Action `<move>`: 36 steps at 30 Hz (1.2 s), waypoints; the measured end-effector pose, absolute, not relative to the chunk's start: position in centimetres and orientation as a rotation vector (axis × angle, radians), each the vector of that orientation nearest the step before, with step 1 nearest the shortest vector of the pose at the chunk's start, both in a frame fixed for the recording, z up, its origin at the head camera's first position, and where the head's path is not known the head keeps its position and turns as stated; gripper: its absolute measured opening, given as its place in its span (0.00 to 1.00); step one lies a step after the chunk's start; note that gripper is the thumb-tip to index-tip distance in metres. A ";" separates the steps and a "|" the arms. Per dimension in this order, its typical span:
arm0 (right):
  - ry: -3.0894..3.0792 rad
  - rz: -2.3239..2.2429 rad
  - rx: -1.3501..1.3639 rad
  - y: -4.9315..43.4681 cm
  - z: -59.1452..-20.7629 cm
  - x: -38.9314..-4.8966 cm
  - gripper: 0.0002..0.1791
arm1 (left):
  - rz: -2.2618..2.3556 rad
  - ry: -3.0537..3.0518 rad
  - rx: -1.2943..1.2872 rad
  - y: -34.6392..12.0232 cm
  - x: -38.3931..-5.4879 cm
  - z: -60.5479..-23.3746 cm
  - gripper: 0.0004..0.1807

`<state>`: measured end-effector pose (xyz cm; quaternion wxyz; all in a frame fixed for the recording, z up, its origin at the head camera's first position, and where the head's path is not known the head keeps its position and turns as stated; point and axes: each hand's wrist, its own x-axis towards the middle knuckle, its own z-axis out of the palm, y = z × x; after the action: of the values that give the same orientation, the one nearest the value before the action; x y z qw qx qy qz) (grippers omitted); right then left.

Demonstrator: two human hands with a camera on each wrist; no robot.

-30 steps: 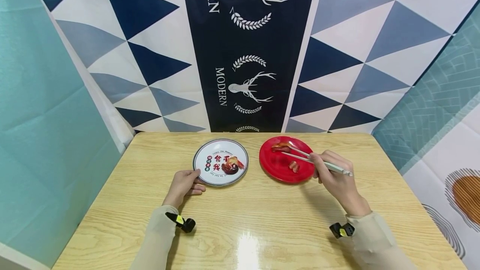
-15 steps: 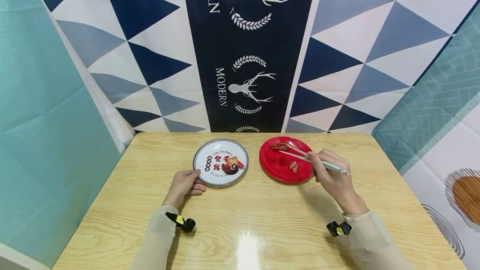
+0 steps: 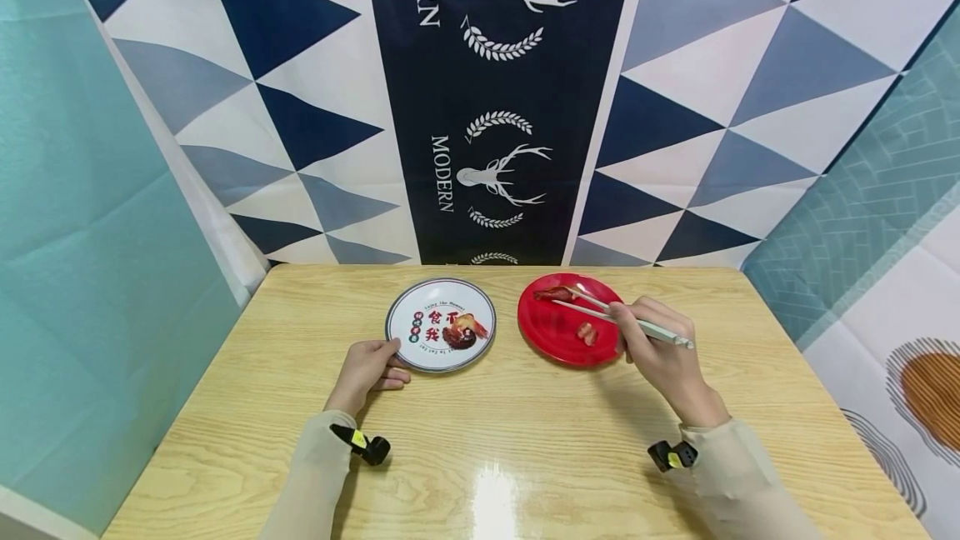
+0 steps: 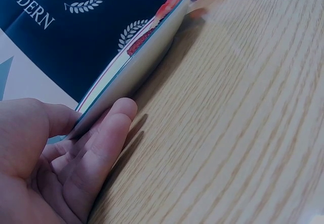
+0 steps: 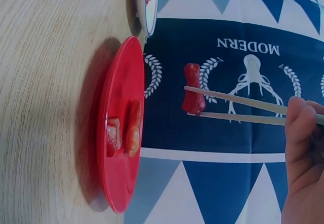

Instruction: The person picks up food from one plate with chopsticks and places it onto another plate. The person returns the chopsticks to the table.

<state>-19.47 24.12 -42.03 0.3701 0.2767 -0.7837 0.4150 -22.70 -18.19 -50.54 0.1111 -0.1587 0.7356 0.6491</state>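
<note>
My left hand (image 3: 366,375) pinches the near left rim of a white plate (image 4: 144,67), thumb at the edge and fingers underneath. Chinese characters and small lettering are printed on that plate, with dark and orange food pieces (image 3: 461,332) at its right side. In my right hand (image 3: 663,357) is a pair of pale green chopsticks (image 5: 243,101). Their tips grip a glossy dark red strip of food (image 5: 193,88), held above the red plate (image 3: 543,342) in the right wrist view. A pale reddish chunk (image 5: 114,134) and an orange-brown strip (image 5: 133,128) lie on the red plate.
Both plates sit near the far edge of a wooden table (image 3: 450,457), a narrow gap between them. Behind it hangs a patterned cloth (image 3: 495,90) with triangles and deer heads. Teal sheeting (image 3: 97,215) borders the left side. Each wrist wears a small black camera.
My right hand and the chopsticks have drifted slightly left, carrying the dark red strip with them over the red plate. The left hand and white plate stay put.
</note>
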 end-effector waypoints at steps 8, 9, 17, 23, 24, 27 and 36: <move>-2.019 1.061 0.705 23.8 -42.1 -19.6 0.19 | 1.903 2.162 -0.468 -18.2 -22.7 -50.6 0.20; -2.021 1.059 0.704 23.7 -42.1 -19.6 0.20 | 1.904 2.162 -0.468 -18.2 -22.7 -50.6 0.20; -2.009 1.066 0.728 23.3 -41.9 -19.7 0.21 | 1.905 2.158 -0.468 -18.2 -22.7 -50.5 0.20; -2.015 1.065 0.731 23.1 -41.8 -19.6 0.21 | 1.903 2.153 -0.476 -18.2 -22.7 -50.6 0.20; -2.015 1.066 0.728 23.0 -41.8 -19.6 0.21 | 1.901 2.154 -0.477 -18.2 -22.7 -50.6 0.20; -2.009 1.066 0.724 22.9 -41.9 -19.7 0.21 | 1.900 2.154 -0.486 -18.2 -22.7 -50.5 0.20; -1.975 1.063 0.753 22.7 -41.9 -19.7 0.21 | 1.900 2.153 -0.488 -18.2 -22.8 -50.6 0.20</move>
<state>-19.69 22.65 -41.94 0.3784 0.2946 -0.7727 0.4158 -22.81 -18.18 -50.59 0.1142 -0.1664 0.7344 0.6480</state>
